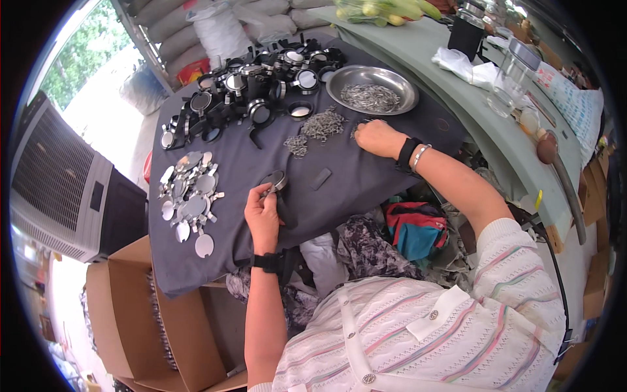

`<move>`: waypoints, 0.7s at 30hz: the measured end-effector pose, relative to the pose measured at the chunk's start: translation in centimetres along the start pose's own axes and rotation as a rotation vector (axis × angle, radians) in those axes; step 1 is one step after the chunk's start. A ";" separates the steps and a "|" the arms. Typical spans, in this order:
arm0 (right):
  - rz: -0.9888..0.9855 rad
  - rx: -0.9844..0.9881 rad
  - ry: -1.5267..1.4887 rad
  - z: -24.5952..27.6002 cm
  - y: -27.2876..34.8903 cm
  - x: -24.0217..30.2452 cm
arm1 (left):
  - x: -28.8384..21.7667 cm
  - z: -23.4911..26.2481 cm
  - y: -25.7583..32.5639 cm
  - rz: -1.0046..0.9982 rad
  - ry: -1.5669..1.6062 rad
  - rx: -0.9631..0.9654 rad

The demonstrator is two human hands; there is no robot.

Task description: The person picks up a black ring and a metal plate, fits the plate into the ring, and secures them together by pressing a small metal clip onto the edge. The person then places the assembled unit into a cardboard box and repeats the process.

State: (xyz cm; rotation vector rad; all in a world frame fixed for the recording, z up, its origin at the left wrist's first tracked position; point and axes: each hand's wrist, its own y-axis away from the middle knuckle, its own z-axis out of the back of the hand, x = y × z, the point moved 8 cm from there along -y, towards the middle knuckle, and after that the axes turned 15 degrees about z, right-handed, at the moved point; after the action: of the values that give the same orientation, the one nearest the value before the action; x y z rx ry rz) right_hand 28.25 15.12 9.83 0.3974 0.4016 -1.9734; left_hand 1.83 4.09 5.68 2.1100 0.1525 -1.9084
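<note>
My left hand (261, 219) pinches a round, black-rimmed part with a grey face (277, 179), held just above the dark cloth near the table's front edge. A strap-like black tail hangs below it. Farther right, my right hand (380, 138) reaches down to the cloth with its fingers drawn together over some small metal pieces; what they grip is too small to name. Beyond that hand stands a steel bowl (406, 104) of thin metal pieces. Small heaps of metal bits (322, 124) lie to its left. A small dark rectangular piece (321, 179) rests between my hands.
Black strapped round parts (259, 112) crowd the table's far side. Flat silver tabbed discs (194, 207) are piled at left. A green bench (467, 98) at right bears jars and bags. An open cardboard box (124, 313) and an air cooler (59, 183) stand left.
</note>
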 end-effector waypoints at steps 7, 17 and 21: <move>-0.148 -0.123 -0.213 2.1 -1.0 0.2 | -0.2 -0.1 -0.1 0.023 -0.032 -0.022; -0.384 -0.492 -1.638 2.4 -8.3 10.3 | 0.2 0.1 -0.3 0.038 -0.022 -0.044; -0.454 -0.567 -1.656 2.0 -9.5 11.2 | 0.2 0.1 -0.3 0.031 -0.007 -0.038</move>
State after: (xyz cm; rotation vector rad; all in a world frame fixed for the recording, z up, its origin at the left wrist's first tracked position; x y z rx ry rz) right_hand 14.82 9.20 7.63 -1.7086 -0.0895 -1.8107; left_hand 1.66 4.32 5.43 2.0690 0.1527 -1.8808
